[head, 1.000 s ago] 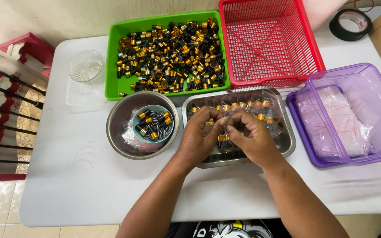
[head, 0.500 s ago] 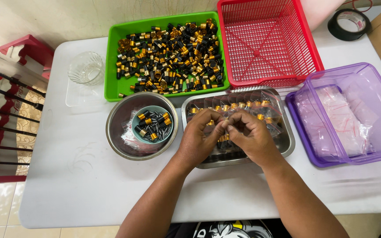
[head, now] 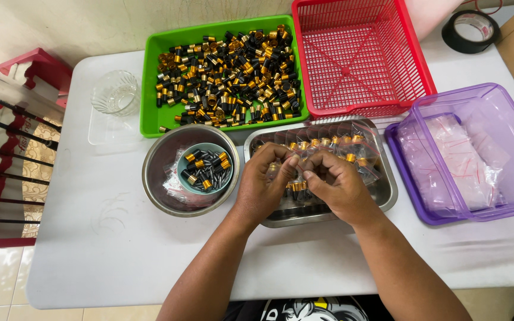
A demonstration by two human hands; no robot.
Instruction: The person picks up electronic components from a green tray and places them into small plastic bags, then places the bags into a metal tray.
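A small clear bag (head: pixel 295 178) is pinched by left hand (head: pixel 263 184) and right hand (head: pixel 337 187) at frame centre, inside the steel tray (head: pixel 388 190) rim

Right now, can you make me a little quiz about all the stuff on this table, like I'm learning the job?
1. True or false: the red basket is full of small parts.
2. Which holds the big pile of black and gold caps? A) green tray B) purple tub C) glass cup
3. Over which container do the left hand and right hand meet?

Key
1. False; it holds nothing.
2. A.
3. The metal tray, where they pinch a small clear bag of caps together.
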